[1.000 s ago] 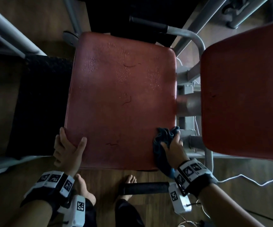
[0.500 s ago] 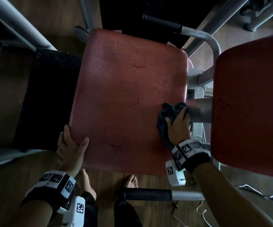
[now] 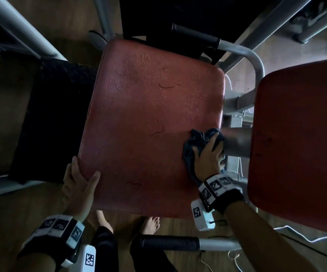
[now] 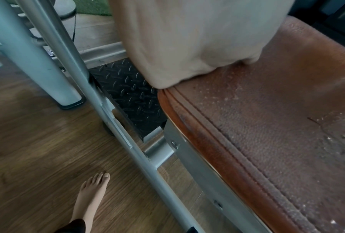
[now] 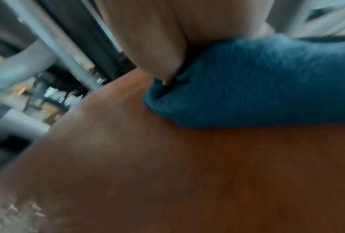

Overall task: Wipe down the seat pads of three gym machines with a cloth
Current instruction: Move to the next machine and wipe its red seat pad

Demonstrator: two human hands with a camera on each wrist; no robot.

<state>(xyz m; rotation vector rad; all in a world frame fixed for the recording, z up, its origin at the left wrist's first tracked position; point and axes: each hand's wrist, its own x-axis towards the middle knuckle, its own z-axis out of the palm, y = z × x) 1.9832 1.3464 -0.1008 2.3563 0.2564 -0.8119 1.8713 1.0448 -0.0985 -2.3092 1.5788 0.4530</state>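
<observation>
Our left hand (image 3: 79, 186) grip clasps a seat pad (image 3: 148, 114) corner, our right hand (image 3: 207, 158) grip bunching one blue cloth (image 3: 197, 140) beside a second red pad (image 3: 300, 134).

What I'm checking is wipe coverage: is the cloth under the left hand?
No, the right hand grips the cloth on the seat pad; the left hand holds only the pad's corner.

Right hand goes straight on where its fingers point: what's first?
Probably more red seat pad: the right hand, on the blue cloth, points along its right edge. Grey frame tube sits beside; depth unclear.
</observation>
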